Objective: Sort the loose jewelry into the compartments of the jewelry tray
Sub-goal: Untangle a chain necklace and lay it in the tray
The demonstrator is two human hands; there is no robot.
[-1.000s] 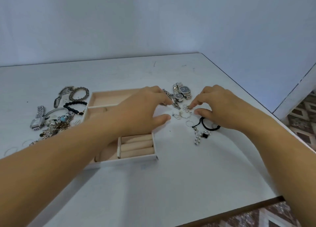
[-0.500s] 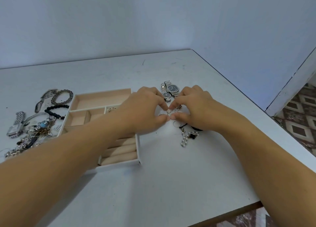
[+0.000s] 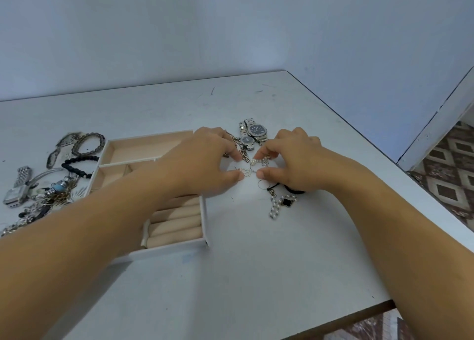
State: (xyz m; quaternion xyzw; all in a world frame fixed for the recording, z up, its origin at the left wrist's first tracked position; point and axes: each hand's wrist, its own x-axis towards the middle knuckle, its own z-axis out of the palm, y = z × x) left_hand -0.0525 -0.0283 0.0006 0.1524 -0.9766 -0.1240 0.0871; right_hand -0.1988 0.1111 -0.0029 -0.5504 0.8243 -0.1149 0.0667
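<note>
The beige jewelry tray (image 3: 110,150) lies left of centre, and my left forearm crosses over it. Its ring rolls (image 3: 177,224) show at the near right. Just right of the tray, my left hand (image 3: 205,165) and right hand (image 3: 295,162) meet over a tangle of small silver earrings (image 3: 257,161). My right forefinger and thumb pinch that tangle. My left thumb tip touches a heart-shaped earring (image 3: 245,171); whether the left hand grips it is unclear. A silver chain (image 3: 241,147) runs under my left fingertips.
Two silver watches (image 3: 254,132) lie behind the hands. A thin hoop (image 3: 263,184), a black hair tie (image 3: 295,191) and a pearl bracelet with a black clover (image 3: 282,203) lie under my right hand. A heap of bracelets and watches (image 3: 46,186) sits left of the tray. The table edge (image 3: 384,306) runs near right.
My hands came together over the small earrings and now sit slightly apart, the right holding the tangle. The view shifted, so everything sits a little further left.
</note>
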